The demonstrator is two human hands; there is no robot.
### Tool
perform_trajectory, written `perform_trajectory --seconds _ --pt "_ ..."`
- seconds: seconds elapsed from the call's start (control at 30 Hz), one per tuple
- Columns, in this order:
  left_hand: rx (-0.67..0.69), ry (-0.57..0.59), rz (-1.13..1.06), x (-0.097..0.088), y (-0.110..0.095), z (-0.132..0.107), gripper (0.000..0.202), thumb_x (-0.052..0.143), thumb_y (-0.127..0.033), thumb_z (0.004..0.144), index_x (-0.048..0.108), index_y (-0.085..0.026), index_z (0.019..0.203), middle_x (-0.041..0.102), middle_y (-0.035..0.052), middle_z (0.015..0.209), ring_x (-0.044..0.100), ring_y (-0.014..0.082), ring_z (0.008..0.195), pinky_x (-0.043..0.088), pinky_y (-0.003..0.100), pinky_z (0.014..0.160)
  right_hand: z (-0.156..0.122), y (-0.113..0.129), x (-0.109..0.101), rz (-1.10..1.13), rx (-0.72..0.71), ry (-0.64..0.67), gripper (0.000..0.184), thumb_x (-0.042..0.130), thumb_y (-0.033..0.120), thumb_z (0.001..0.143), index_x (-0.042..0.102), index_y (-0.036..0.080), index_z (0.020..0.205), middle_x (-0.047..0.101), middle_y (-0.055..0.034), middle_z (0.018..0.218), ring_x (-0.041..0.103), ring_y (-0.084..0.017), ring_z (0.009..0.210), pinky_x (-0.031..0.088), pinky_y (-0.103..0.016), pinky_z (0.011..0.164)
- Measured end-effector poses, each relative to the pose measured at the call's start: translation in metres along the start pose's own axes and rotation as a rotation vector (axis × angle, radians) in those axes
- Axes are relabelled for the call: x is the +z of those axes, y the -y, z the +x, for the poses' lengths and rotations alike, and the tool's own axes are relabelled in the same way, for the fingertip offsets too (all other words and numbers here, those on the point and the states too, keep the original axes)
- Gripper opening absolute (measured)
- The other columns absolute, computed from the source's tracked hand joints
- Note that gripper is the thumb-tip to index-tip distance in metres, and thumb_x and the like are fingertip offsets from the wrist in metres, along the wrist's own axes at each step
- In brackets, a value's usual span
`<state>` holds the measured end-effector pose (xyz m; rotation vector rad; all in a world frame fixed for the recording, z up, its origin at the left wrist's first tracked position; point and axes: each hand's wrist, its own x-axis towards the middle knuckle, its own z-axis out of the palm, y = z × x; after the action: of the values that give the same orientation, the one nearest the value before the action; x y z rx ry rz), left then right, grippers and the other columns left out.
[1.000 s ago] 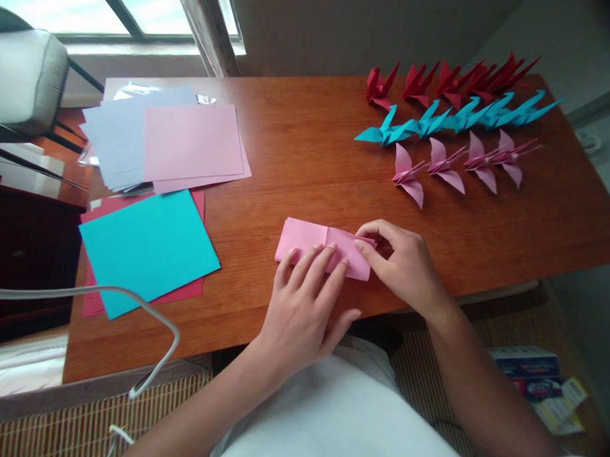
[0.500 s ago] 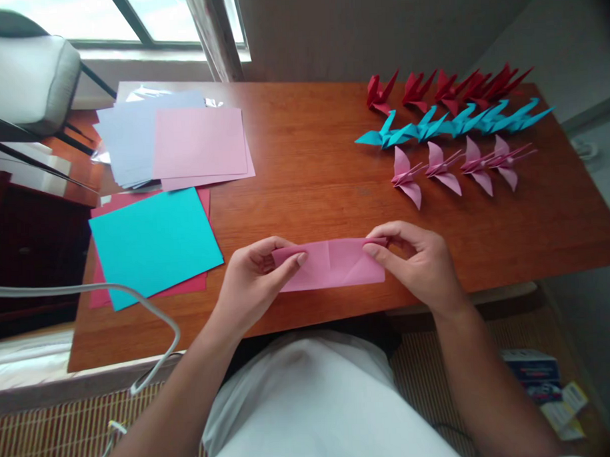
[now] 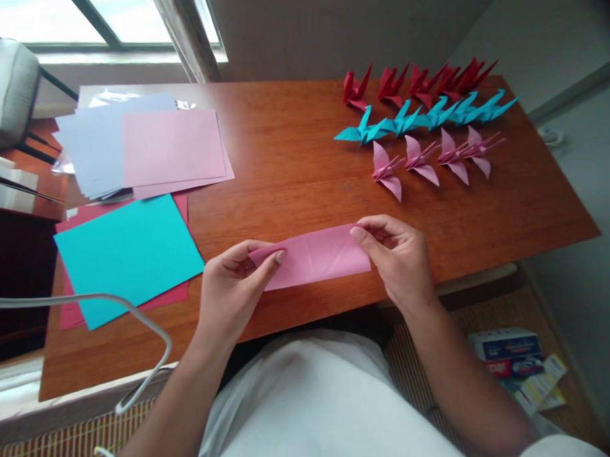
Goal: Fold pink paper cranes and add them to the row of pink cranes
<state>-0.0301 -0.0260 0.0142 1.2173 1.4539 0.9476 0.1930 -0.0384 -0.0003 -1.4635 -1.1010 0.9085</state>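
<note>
A pink sheet of origami paper (image 3: 316,258), folded into a long strip with faint creases, is stretched between my two hands near the table's front edge. My left hand (image 3: 237,284) pinches its left end, thumb in front and fingers behind. The right end is gripped by my right hand (image 3: 399,258), thumb on the near face. Beyond my right hand stand pink paper cranes (image 3: 386,172) in a row, with turquoise cranes (image 3: 366,130) and red cranes (image 3: 355,90) in rows behind them.
Left of my hands lie a turquoise sheet (image 3: 128,258) over red sheets (image 3: 72,313). Pink sheets (image 3: 172,146) and pale sheets (image 3: 95,152) are stacked farther back on the wooden table (image 3: 282,156). A white cable (image 3: 153,334) curves across the front left corner.
The view has shifted, so the table's contents sit farther left. The folded pink paper has tilted, its right end rising, while both hands keep hold of it.
</note>
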Motion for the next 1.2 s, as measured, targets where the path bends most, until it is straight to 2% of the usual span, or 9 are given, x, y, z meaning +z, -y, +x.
perform_trajectory --seconds 0.17,0.4,0.67,0.77,0.93,1.2 --pt "-0.005 -0.008 -0.007 0.000 0.000 -0.002 0.021 0.083 -0.038 0.077 0.076 -0.018 0.079 0.065 -0.0024 0.063 0.048 0.0084 0.052 0.034 0.019 0.045 -0.002 0.003 0.000 0.010 0.002 0.011 0.014 0.078 0.037 0.084 0.075 0.024 0.087 0.075 -0.0008 0.083 0.070 -0.016 0.077 0.059 -0.028 0.070" --pt "-0.011 -0.003 -0.020 -0.002 0.004 -0.002 0.022 0.084 -0.039 0.077 0.076 -0.018 0.080 0.067 -0.0017 0.066 0.050 0.0088 0.053 0.036 0.019 0.046 -0.003 0.005 -0.001 0.042 0.007 0.022 0.008 0.077 0.032 0.086 0.075 0.024 0.087 0.076 -0.0001 0.085 0.071 -0.016 0.079 0.058 -0.027 0.073" --pt "-0.012 0.017 -0.044 -0.002 0.006 -0.002 0.017 0.084 -0.035 0.078 0.078 -0.020 0.080 0.068 -0.0027 0.065 0.051 0.0073 0.054 0.036 0.017 0.047 -0.003 0.002 -0.002 0.097 -0.009 0.029 0.007 0.080 0.032 0.085 0.076 0.025 0.085 0.074 0.0022 0.080 0.068 -0.013 0.075 0.054 -0.023 0.068" --pt "-0.019 -0.006 -0.095 -0.005 0.008 -0.002 0.016 0.085 -0.036 0.078 0.077 -0.021 0.078 0.068 -0.0031 0.066 0.054 0.0073 0.056 0.040 0.016 0.050 -0.002 0.001 -0.004 0.104 -0.013 0.020 0.006 0.081 0.030 0.084 0.077 0.026 0.085 0.074 0.0022 0.080 0.068 -0.013 0.075 0.055 -0.023 0.069" --pt "-0.011 -0.085 -0.122 -0.012 0.009 0.000 0.015 0.087 -0.035 0.076 0.078 -0.022 0.078 0.076 -0.0007 0.077 0.066 0.0113 0.068 0.052 0.018 0.062 -0.001 0.000 -0.008 0.122 -0.003 0.014 0.006 0.082 0.029 0.083 0.077 0.026 0.085 0.074 0.0024 0.079 0.067 -0.012 0.074 0.054 -0.022 0.068" --pt "0.023 -0.098 -0.112 -0.012 0.005 -0.002 0.014 0.087 -0.031 0.075 0.079 -0.021 0.078 0.078 -0.0003 0.076 0.068 0.0101 0.068 0.053 0.015 0.061 -0.002 -0.001 -0.011 0.118 -0.004 0.011 0.005 0.083 0.028 0.082 0.078 0.026 0.084 0.073 0.0022 0.078 0.065 -0.011 0.071 0.053 -0.021 0.065"
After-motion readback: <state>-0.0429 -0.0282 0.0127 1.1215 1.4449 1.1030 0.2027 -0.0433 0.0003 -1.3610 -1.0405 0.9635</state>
